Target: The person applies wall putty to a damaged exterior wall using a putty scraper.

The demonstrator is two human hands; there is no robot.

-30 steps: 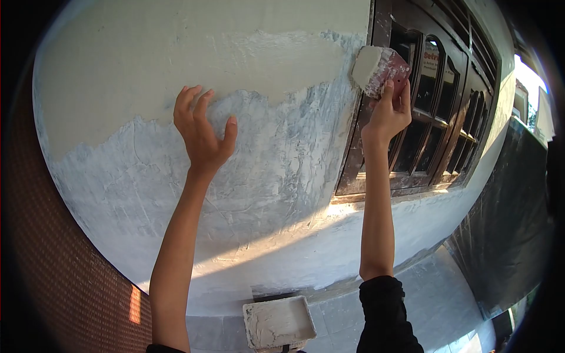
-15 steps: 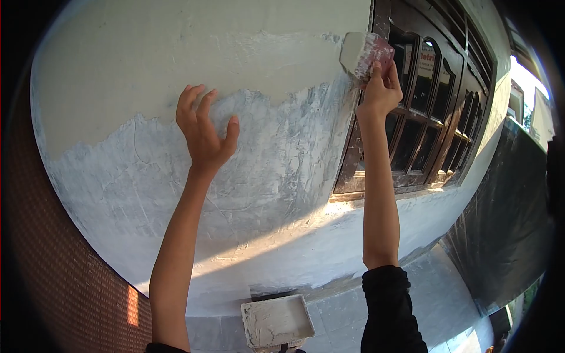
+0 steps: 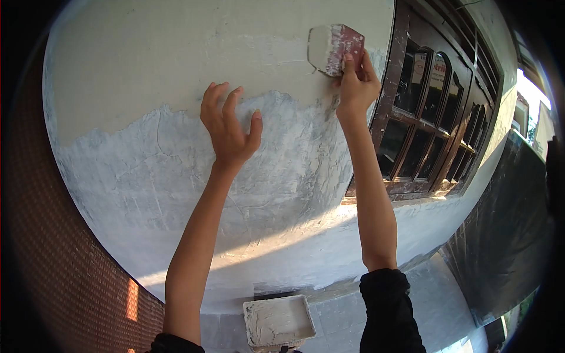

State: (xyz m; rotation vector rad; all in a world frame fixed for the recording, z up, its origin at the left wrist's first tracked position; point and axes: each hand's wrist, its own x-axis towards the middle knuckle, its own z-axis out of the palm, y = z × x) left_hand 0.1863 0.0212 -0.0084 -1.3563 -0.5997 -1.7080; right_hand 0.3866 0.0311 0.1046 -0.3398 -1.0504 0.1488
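My right hand (image 3: 358,88) pinches a dark red plastic putty scraper (image 3: 351,48) by its edge, the blade side loaded with pale putty and lying against the upper wall near the window frame. My left hand (image 3: 231,125) is raised in front of the wall, fingers spread and slightly curled, holding nothing. The wall (image 3: 141,65) has smooth beige putty across its upper part, ending in a ragged edge. Below that edge the surface (image 3: 194,188) is patchy grey-white with streaks and rough ridges.
A dark wooden window (image 3: 426,112) with glass panes is set in the wall at right. Below stands a tray of putty (image 3: 279,320) on the grey tiled floor (image 3: 341,317). Woven brown matting (image 3: 76,259) borders the left; a black sheet (image 3: 500,229) hangs at far right.
My right hand and the scraper have moved left along the wall, away from the window frame. The view has shifted slightly; my left hand stays raised with fingers spread.
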